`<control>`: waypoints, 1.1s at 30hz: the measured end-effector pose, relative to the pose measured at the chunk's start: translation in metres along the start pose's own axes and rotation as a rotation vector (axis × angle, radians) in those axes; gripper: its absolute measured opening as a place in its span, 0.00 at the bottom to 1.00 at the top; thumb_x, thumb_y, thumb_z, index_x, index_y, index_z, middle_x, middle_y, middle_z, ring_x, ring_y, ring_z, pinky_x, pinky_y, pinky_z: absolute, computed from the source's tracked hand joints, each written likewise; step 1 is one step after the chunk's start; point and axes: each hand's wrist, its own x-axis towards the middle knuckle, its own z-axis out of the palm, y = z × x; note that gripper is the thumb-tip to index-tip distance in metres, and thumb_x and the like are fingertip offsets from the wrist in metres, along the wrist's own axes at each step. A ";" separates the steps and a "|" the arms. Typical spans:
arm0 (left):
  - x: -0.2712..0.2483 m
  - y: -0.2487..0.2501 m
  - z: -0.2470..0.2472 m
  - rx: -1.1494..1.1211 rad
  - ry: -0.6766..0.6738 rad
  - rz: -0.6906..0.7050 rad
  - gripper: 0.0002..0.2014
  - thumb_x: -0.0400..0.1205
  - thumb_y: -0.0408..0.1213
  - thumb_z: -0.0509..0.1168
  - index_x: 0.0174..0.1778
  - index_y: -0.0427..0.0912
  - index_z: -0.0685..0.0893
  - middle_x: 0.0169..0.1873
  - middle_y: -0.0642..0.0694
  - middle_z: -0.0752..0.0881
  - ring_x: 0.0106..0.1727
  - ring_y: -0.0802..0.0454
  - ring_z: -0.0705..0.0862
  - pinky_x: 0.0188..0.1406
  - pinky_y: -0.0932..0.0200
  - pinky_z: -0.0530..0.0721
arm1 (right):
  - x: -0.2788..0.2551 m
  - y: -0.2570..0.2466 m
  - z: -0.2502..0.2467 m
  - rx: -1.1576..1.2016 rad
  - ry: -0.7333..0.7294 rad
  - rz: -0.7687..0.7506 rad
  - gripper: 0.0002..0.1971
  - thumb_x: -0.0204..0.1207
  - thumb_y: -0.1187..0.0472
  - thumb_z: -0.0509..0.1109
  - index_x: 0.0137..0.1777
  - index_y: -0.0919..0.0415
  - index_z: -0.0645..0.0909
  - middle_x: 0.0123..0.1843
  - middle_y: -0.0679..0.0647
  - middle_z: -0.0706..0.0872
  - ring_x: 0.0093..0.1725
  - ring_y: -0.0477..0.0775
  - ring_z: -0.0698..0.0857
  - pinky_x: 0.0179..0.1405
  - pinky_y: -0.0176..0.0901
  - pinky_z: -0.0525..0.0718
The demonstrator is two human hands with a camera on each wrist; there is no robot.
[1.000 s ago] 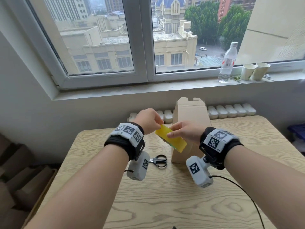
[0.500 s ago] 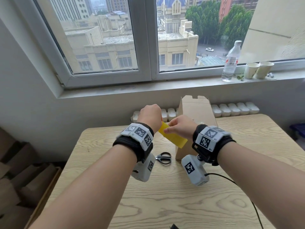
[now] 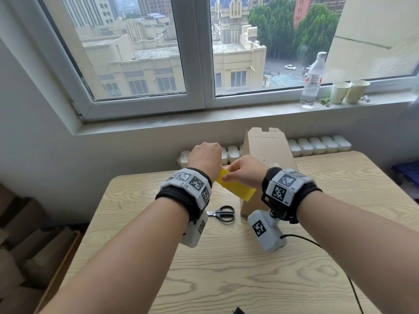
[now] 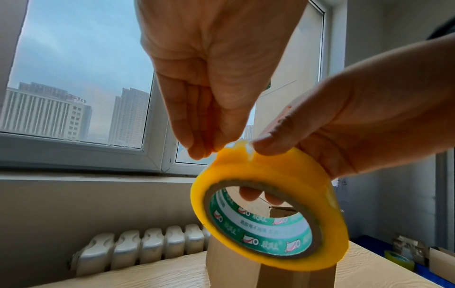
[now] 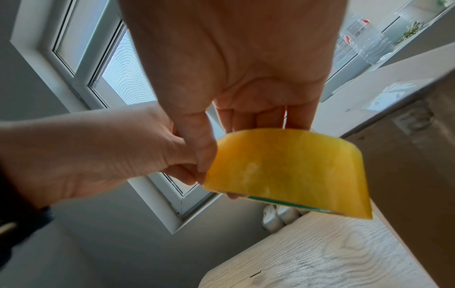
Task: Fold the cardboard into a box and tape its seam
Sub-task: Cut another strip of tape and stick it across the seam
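A yellow tape roll (image 3: 238,188) (image 4: 270,210) (image 5: 288,171) is held in the air in front of the cardboard box (image 3: 267,159). My right hand (image 3: 243,172) grips the roll, thumb on its outer face and fingers through the core. My left hand (image 3: 205,157) pinches the tape's loose end (image 4: 234,148) at the top of the roll between thumb and fingertips (image 4: 194,152). The box stands upright on the wooden table (image 3: 249,268), its top flaps open, just behind both hands.
Black scissors (image 3: 223,213) lie on the table left of the box. A radiator (image 3: 317,146) runs behind the table. A water bottle (image 3: 313,80) and two paper cups (image 3: 349,91) stand on the window sill. Stacked cardboard (image 3: 20,245) lies on the floor at left.
Both hands with the tape roll have risen and moved a little away from me, toward the box. The left hand has kept its pinch at the roll's upper end.
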 end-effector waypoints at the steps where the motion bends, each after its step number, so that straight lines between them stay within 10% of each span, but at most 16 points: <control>1: -0.001 0.000 0.000 0.002 0.003 0.007 0.08 0.77 0.32 0.65 0.50 0.40 0.87 0.47 0.40 0.88 0.51 0.39 0.86 0.48 0.51 0.83 | 0.000 0.000 0.000 0.002 -0.005 -0.003 0.09 0.74 0.54 0.74 0.34 0.53 0.82 0.30 0.46 0.77 0.32 0.44 0.75 0.28 0.37 0.69; 7: -0.004 -0.001 0.000 0.039 0.029 0.075 0.07 0.76 0.37 0.64 0.47 0.43 0.86 0.46 0.44 0.87 0.50 0.42 0.85 0.45 0.53 0.79 | 0.000 0.002 -0.001 0.027 0.011 0.021 0.14 0.74 0.57 0.74 0.49 0.70 0.88 0.37 0.53 0.80 0.37 0.49 0.76 0.31 0.38 0.71; 17: -0.002 -0.027 0.009 -0.412 -0.174 0.145 0.04 0.76 0.40 0.68 0.38 0.47 0.80 0.35 0.52 0.81 0.39 0.51 0.80 0.45 0.54 0.81 | 0.000 0.018 -0.010 0.091 -0.041 0.008 0.14 0.76 0.56 0.72 0.58 0.61 0.87 0.51 0.57 0.89 0.52 0.55 0.86 0.56 0.49 0.84; 24: -0.002 -0.017 0.007 -0.244 -0.145 0.204 0.11 0.76 0.35 0.66 0.31 0.50 0.73 0.38 0.51 0.80 0.44 0.50 0.77 0.44 0.58 0.75 | 0.001 0.022 -0.005 0.023 -0.019 0.032 0.14 0.78 0.53 0.71 0.55 0.61 0.88 0.47 0.56 0.87 0.48 0.54 0.84 0.47 0.43 0.80; 33: 0.002 -0.030 -0.001 -0.354 -0.114 0.076 0.01 0.83 0.35 0.59 0.47 0.42 0.74 0.47 0.40 0.86 0.48 0.40 0.85 0.51 0.46 0.83 | -0.001 0.025 0.003 0.248 -0.080 -0.017 0.25 0.63 0.43 0.77 0.55 0.59 0.88 0.52 0.59 0.91 0.56 0.61 0.88 0.62 0.57 0.84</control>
